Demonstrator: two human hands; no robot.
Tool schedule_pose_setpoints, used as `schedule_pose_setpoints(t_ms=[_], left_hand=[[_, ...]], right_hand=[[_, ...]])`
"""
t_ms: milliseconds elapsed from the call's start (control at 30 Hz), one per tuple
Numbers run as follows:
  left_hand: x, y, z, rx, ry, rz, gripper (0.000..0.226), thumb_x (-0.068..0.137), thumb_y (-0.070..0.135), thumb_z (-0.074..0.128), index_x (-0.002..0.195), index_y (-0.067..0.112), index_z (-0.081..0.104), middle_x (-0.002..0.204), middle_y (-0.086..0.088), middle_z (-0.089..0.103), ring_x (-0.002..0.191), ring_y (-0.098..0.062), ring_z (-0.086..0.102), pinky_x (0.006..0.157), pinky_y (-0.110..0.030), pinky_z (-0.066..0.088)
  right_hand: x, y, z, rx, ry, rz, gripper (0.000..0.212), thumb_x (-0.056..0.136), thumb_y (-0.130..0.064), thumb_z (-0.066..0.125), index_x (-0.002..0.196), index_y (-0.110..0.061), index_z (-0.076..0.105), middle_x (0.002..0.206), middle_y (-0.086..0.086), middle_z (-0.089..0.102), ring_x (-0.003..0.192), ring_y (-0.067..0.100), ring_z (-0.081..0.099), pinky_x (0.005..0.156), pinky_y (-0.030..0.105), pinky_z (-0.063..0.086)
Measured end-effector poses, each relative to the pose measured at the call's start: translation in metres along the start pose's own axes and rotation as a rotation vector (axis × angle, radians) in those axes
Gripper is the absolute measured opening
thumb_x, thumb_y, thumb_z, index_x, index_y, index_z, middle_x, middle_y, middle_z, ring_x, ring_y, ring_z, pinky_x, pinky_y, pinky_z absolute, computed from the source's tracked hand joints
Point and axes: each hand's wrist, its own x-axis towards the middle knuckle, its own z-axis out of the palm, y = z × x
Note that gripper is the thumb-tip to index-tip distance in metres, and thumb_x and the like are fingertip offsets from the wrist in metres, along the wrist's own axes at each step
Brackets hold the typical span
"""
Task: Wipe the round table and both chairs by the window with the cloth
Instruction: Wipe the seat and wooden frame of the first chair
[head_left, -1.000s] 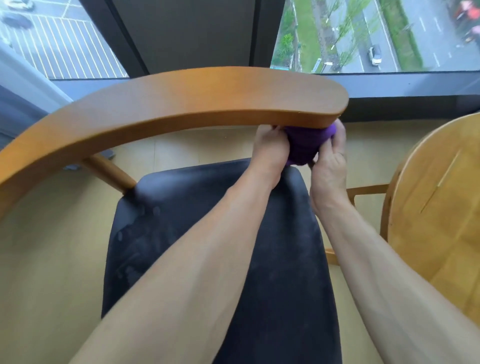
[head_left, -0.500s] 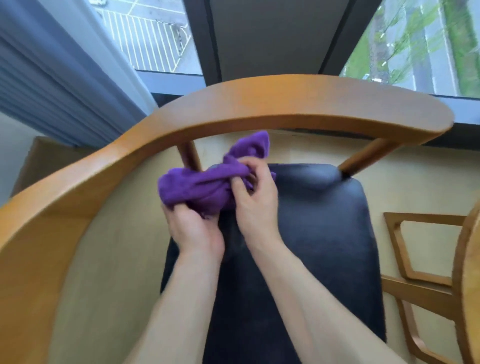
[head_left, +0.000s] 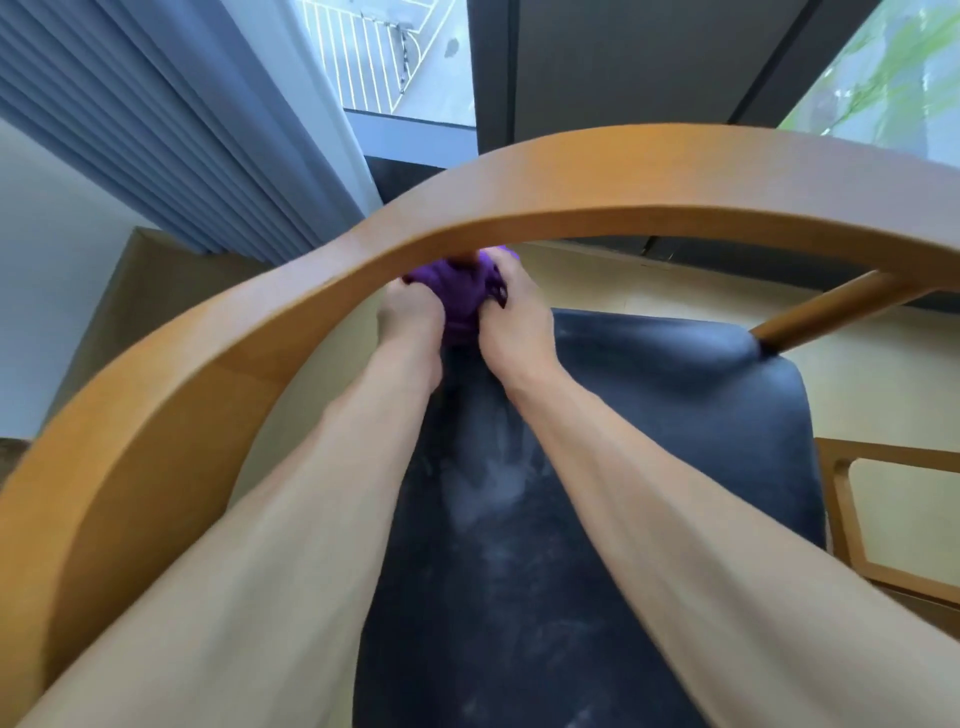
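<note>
Under the chair's curved wooden backrest (head_left: 571, 187), both hands (head_left: 462, 317) clutch a bunched purple cloth (head_left: 457, 291).

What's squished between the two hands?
In the head view, a bunched purple cloth sits between the left hand and right hand, just under the chair's curved wooden rail.

curtain (head_left: 171, 130) grey-blue, pleated | window (head_left: 395, 57) daylight | floor (head_left: 857, 374) pale
</note>
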Motion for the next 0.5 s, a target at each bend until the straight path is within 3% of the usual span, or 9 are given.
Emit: schedule_pose_setpoints(t_ms=[67,133,167,233,267,367,433,500], left_hand=[[0.001,0.008,0.005,-0.106,-0.042,0.068,0.031,0.098,0.009,0.038,0.114,0.002,0.064,0.117,-0.020,0.068,0.096,-0.029,0.066,0.066,-0.025,0.057],[-0.004,0.008,0.009,-0.197,-0.061,0.120,0.033,0.090,0.011,0.040,0.105,-0.002,0.066,0.100,-0.022,0.071,0.078,-0.027,0.067,0.056,-0.026,0.053],[-0.007,0.004,0.012,-0.216,-0.044,0.123,0.030,0.087,0.012,0.041,0.101,0.004,0.067,0.093,-0.015,0.072,0.076,-0.022,0.067,0.061,-0.027,0.054],[-0.008,-0.007,0.014,-0.179,0.007,0.082,0.034,0.096,0.014,0.038,0.117,0.015,0.064,0.109,-0.009,0.071,0.096,-0.025,0.069,0.079,-0.034,0.055],[-0.008,-0.011,0.012,-0.136,0.018,0.058,0.037,0.097,0.013,0.038,0.125,0.019,0.061,0.117,-0.010,0.070,0.103,-0.030,0.068,0.079,-0.035,0.054],[-0.012,-0.020,0.004,-0.085,0.028,0.059,0.041,0.092,0.009,0.043,0.124,0.029,0.060,0.118,-0.007,0.068,0.101,-0.029,0.068,0.070,-0.033,0.056],[-0.017,-0.027,-0.001,-0.117,0.013,0.033,0.033,0.094,0.012,0.044,0.114,0.033,0.060,0.123,-0.007,0.065,0.107,-0.027,0.066,0.083,-0.039,0.060],[-0.023,-0.036,-0.007,-0.149,-0.053,-0.039,0.026,0.098,0.021,0.045,0.117,0.035,0.058,0.129,-0.009,0.063,0.111,-0.030,0.065,0.092,-0.048,0.056]], right_hand=[[0.000,-0.010,-0.002,0.126,0.056,-0.082,0.053,0.075,0.003,0.039,0.121,-0.017,0.058,0.110,0.007,0.068,0.107,0.028,0.061,0.097,0.042,0.048],[-0.005,-0.009,-0.003,0.141,0.044,-0.074,0.057,0.076,0.001,0.039,0.127,-0.019,0.055,0.115,0.008,0.067,0.110,0.027,0.060,0.097,0.040,0.047],[-0.007,-0.005,-0.002,0.104,0.017,-0.038,0.061,0.078,0.001,0.039,0.132,-0.023,0.053,0.119,0.006,0.066,0.113,0.026,0.059,0.095,0.033,0.046],[-0.010,0.006,0.000,0.006,-0.023,0.069,0.064,0.081,0.000,0.040,0.135,-0.032,0.049,0.122,0.002,0.065,0.112,0.022,0.058,0.085,0.021,0.039],[-0.014,0.010,0.001,-0.001,-0.025,0.113,0.064,0.081,0.001,0.040,0.134,-0.035,0.050,0.121,0.001,0.066,0.109,0.021,0.058,0.082,0.020,0.038],[-0.032,0.015,0.006,0.122,0.007,0.180,0.068,0.074,0.005,0.037,0.124,-0.038,0.054,0.116,-0.003,0.066,0.106,0.018,0.059,0.092,0.027,0.048],[-0.047,0.017,0.009,0.199,0.037,0.197,0.070,0.070,0.008,0.037,0.118,-0.038,0.058,0.115,-0.005,0.067,0.109,0.017,0.061,0.100,0.039,0.050],[-0.061,0.018,0.010,0.275,0.074,0.204,0.069,0.067,0.010,0.037,0.114,-0.035,0.061,0.113,-0.005,0.068,0.110,0.016,0.061,0.100,0.044,0.050]])
